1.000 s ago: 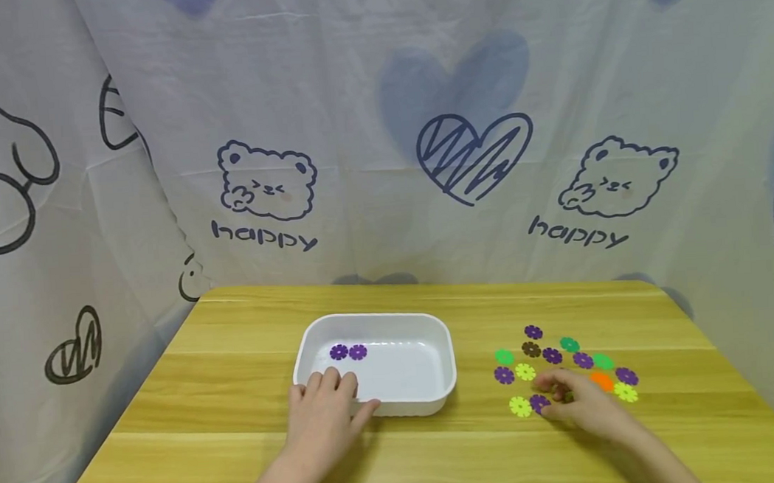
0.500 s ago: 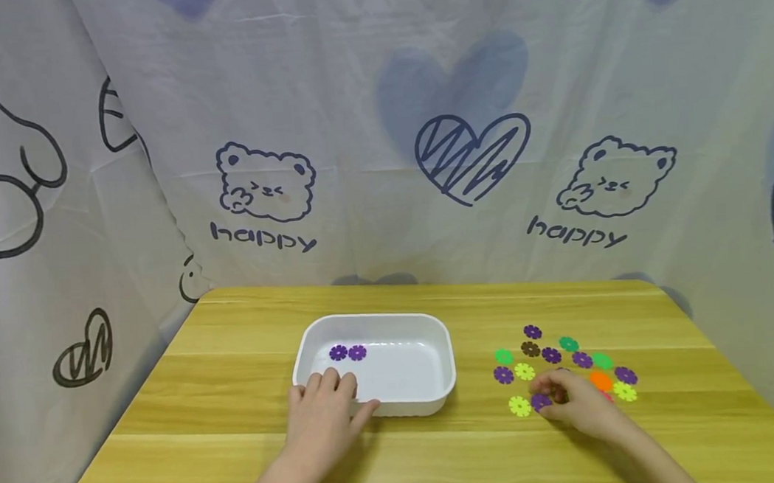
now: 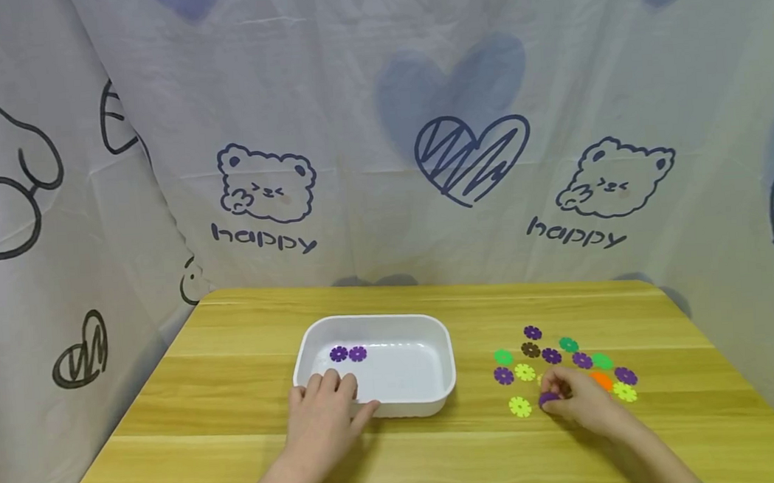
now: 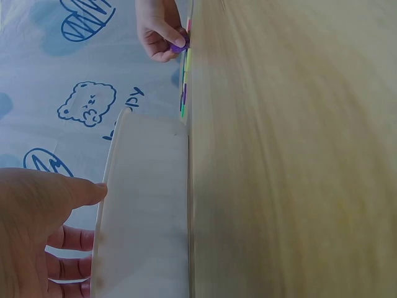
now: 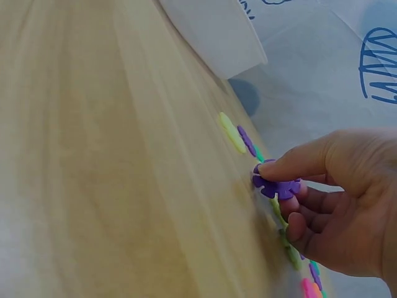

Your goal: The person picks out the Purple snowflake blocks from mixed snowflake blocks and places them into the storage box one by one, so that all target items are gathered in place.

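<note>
A white plastic basin (image 3: 397,409) stands on the table with two purple snowflake building discs (image 3: 358,354) lying inside. My left hand (image 3: 323,415) holds its near rim, fingers reaching over the edge and thumb against the rim in the left wrist view. To the right, my right hand (image 3: 586,403) pinches a purple snowflake disc (image 5: 277,183) between thumb and fingers, just above the table as the right wrist view shows. Around that hand lie loose discs: a yellow disc (image 3: 520,407), a purple disc (image 3: 504,375), an orange disc (image 3: 602,381) partly covered, and several others.
The wooden table (image 3: 237,398) carries everything. A printed white curtain (image 3: 371,198) hangs behind the table and along both sides. More discs, among them a brown disc (image 3: 530,349) and a teal disc (image 3: 569,344), lie beyond the right hand.
My right hand has taken up the purple disc that lay beside the near yellow one, tilting it off the table. The left hand stays on the basin's rim.
</note>
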`<state>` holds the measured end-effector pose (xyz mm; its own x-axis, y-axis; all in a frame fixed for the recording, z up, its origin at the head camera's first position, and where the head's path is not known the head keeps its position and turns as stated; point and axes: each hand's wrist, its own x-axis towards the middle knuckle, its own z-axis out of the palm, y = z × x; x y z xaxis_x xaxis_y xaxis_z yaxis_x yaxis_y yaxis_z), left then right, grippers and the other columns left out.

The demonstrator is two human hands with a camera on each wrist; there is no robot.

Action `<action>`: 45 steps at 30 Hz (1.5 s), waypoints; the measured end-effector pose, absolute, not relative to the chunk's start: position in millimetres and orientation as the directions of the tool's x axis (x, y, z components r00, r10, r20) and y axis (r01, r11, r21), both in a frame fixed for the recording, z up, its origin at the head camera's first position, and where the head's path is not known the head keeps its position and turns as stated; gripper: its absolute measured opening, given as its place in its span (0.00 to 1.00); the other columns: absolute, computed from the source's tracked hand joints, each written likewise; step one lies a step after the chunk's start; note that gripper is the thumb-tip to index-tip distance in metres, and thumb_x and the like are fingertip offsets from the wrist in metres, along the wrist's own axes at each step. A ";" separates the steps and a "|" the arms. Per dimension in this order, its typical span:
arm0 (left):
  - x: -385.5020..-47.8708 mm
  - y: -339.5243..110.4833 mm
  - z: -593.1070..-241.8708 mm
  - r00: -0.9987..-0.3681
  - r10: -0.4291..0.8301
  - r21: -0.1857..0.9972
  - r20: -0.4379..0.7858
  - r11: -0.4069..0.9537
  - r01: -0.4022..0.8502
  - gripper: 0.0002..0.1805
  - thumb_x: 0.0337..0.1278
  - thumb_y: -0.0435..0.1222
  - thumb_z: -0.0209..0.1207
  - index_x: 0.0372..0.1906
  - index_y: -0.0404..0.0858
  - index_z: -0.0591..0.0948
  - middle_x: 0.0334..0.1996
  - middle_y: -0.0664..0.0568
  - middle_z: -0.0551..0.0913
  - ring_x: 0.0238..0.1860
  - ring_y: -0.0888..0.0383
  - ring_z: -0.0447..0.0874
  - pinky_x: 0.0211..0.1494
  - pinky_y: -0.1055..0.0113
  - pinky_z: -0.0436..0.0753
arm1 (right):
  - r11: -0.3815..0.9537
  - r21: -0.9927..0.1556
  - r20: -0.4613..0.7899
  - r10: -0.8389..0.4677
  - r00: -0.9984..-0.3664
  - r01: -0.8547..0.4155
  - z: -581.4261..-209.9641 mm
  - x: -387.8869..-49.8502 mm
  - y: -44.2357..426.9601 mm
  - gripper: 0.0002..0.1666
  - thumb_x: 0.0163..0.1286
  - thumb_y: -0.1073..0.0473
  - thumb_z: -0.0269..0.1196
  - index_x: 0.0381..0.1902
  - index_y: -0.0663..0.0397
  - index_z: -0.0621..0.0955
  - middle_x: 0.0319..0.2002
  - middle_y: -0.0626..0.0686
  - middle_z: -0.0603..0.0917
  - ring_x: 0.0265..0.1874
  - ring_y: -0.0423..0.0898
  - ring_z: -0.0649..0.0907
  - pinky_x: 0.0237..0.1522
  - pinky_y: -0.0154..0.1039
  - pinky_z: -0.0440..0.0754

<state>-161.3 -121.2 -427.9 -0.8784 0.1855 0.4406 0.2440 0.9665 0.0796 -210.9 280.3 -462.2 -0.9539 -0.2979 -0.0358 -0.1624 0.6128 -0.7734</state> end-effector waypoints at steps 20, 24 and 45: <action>-161.1 -120.5 -426.4 -0.891 0.176 0.087 0.419 0.969 0.232 0.22 0.53 0.60 0.61 0.28 0.46 0.71 0.26 0.56 0.69 0.31 0.57 0.67 0.40 0.59 0.65 | 0.525 -0.847 -0.088 -0.306 -0.948 -0.090 -436.2 -230.1 278.4 0.17 0.66 0.55 0.65 0.43 0.62 0.74 0.35 0.52 0.76 0.32 0.41 0.77 0.34 0.36 0.78; -161.5 -120.6 -426.8 -0.888 0.178 0.082 0.425 0.969 0.233 0.22 0.53 0.60 0.61 0.28 0.47 0.72 0.26 0.56 0.69 0.31 0.57 0.67 0.40 0.59 0.65 | 0.495 -0.863 -0.056 -0.299 -0.953 -0.105 -426.6 -232.4 269.4 0.18 0.66 0.55 0.65 0.44 0.62 0.74 0.34 0.53 0.77 0.31 0.43 0.78 0.34 0.37 0.79; -161.4 -120.3 -427.7 -0.891 0.171 0.106 0.422 0.966 0.236 0.22 0.53 0.59 0.61 0.27 0.46 0.71 0.26 0.56 0.69 0.31 0.57 0.66 0.40 0.58 0.65 | 0.431 -0.883 0.010 -0.378 -0.926 -0.185 -387.6 -265.0 187.0 0.15 0.64 0.56 0.67 0.43 0.59 0.76 0.32 0.51 0.79 0.29 0.42 0.77 0.31 0.33 0.77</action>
